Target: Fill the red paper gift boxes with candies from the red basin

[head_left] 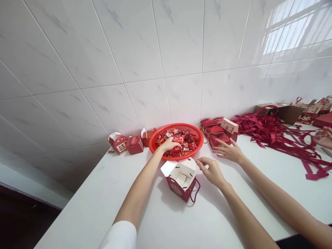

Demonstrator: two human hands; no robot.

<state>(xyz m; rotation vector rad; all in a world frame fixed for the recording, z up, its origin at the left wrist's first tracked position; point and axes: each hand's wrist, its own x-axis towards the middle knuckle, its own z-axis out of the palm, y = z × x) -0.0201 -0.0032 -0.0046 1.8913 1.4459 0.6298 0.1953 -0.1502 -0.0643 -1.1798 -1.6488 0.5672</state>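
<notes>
— Where are our fingers?
— Those of our left hand curl over the wrapped packets in the red basket; we can't tell whether they grip one. Those of our right hand bend toward the thumb, right beside a flap; whether they touch it, we can't tell either.
— And the box with that flap?
— Upright on the counter, in front of the basket and between our arms, cord handle hanging. Its top is open and we see no packets inside, so we judge it hardly begun.
— What looks done?
— Right of the basket, the red boxes appear shut, a co-worker's hand spread beside them. Beyond lie loose ribbons. The basket looks well stocked, so we'd guess plenty is left.
</notes>
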